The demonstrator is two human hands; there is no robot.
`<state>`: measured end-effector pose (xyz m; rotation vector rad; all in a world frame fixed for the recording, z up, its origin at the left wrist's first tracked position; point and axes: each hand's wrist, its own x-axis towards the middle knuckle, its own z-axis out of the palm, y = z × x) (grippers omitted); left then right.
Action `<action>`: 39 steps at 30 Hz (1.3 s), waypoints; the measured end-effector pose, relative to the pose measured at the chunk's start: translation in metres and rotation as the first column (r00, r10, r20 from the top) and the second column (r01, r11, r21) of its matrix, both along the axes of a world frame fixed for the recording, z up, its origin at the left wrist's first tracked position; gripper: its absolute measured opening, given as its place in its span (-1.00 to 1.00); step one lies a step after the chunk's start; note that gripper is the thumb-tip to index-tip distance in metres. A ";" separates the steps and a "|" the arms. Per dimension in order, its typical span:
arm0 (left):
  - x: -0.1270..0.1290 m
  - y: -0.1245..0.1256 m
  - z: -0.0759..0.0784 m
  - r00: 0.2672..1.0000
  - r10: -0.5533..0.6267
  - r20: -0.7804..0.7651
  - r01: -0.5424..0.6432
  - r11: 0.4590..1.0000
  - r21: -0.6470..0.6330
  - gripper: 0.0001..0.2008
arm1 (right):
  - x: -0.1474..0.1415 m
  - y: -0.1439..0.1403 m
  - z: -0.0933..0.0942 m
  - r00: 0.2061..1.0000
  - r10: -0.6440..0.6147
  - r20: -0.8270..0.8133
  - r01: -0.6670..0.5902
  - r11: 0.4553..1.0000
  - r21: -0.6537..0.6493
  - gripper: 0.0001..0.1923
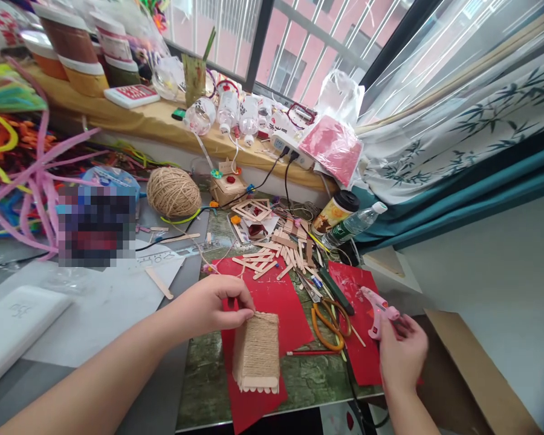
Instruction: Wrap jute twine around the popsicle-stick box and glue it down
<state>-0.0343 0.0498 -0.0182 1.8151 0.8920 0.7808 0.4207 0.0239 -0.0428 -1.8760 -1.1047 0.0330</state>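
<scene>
A small craft-stick box (pixel 257 350) wrapped in jute twine stands on red paper, with rounded stick ends showing along its near edge. My left hand (pixel 222 304) pinches the twine at the box's top far corner, thumb and forefinger together; the exact pinch is partly hidden. From a ball of jute twine (pixel 174 192) at the back, a strand runs toward that hand. On the right, my right hand (pixel 404 349) is closed around a pink hot glue gun (pixel 375 307), its nozzle pointing away over another red sheet (pixel 360 356).
Scissors with orange handles (pixel 327 326) and a red pencil (pixel 312 353) lie between the hands. Loose craft sticks (pixel 294 248) are heaped behind. A water bottle (pixel 351 226) and a tumbler (pixel 335 211) stand at back right. A white box (pixel 22 329) sits at left.
</scene>
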 end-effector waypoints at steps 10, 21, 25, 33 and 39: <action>0.002 0.002 0.003 0.999 -0.023 -0.028 0.027 0.987 0.158 -0.92 | -0.170 -0.058 0.028 0.561 0.827 -0.040 -0.824 0.552 -0.128 -0.49; -0.005 -0.008 0.009 0.993 -0.058 -0.101 0.096 0.898 0.428 -0.89 | -0.204 -0.056 0.021 0.529 0.827 -0.188 -0.848 0.524 -0.080 -0.49; -0.007 -0.011 0.013 0.985 -0.029 -0.169 0.120 0.820 0.559 -0.89 | -0.205 -0.057 0.026 0.506 0.844 -0.177 -0.862 0.500 -0.079 -0.55; -0.007 -0.013 0.018 0.978 -0.042 -0.203 0.159 0.778 0.608 -0.85 | -0.202 -0.056 0.026 0.511 0.843 -0.167 -0.859 0.500 -0.106 -0.62; -0.010 -0.013 0.020 0.978 -0.062 -0.201 0.171 0.791 0.588 -0.80 | -0.203 -0.055 0.026 0.512 0.842 -0.170 -0.859 0.502 -0.102 -0.61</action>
